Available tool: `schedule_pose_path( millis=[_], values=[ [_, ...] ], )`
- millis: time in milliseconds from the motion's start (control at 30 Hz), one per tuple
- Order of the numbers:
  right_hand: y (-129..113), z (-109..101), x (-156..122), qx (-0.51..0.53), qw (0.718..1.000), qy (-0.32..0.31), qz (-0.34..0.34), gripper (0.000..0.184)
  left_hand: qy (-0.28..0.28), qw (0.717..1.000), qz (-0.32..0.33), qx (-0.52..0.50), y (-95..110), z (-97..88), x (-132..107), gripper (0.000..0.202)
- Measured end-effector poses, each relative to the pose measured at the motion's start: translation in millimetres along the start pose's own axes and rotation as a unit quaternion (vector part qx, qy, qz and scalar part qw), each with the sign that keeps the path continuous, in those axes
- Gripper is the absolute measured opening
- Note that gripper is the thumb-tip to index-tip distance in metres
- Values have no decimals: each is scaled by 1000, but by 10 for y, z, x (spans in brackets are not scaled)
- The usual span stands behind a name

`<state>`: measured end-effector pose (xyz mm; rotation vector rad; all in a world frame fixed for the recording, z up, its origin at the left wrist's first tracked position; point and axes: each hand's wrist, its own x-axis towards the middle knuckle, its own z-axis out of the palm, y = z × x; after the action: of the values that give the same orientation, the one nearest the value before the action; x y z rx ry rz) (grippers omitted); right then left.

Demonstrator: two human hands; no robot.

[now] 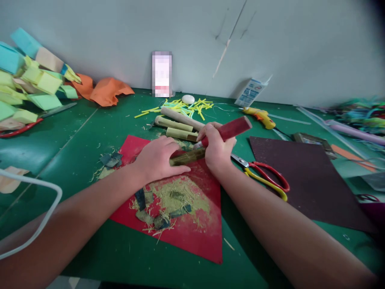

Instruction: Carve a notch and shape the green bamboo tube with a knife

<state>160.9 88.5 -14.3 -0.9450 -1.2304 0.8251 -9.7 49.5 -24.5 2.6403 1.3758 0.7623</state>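
Note:
On a red sheet (192,245), my left hand (158,158) presses down a bamboo piece (189,156), its thumb stretched along the near side. My right hand (218,148) is closed around a tool with a thick red handle (234,128). The handle slants up to the right. A short pale metal part of it shows by my fingers, near the bamboo; its tip is hard to make out. Pale shavings (183,194) and dark flakes (162,222) lie on the sheet. Behind my hands rest two cut bamboo lengths (177,123) and a round stick (177,116).
Scissors (264,176) with red and yellow handles lie right of my right wrist, beside a dark brown sheet (300,180). Farther back are a yellow glue gun (261,117), yellow strips (198,106) and a propped phone (161,74). Folded coloured paper (39,84) is piled left.

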Motion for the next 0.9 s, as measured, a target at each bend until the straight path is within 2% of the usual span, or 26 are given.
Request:
schedule_pose_path(
  millis=[67,267,433,900],
  values=[
    [1,2,-8,-7,1000,-10,5,29,-26,1000,-7,-2,-5,11,3,46],
    [4,-1,-8,-17,998,-42,-39,28,-87,996,-11,-3,-35,-8,5,41],
    [-22,1,-21,-36,997,-61,-17,26,-102,995,2,15,-62,-13,3,44],
    [12,-18,-43,-84,993,-79,-34,24,-136,990,-1,40,-82,-19,11,49]
  ],
)
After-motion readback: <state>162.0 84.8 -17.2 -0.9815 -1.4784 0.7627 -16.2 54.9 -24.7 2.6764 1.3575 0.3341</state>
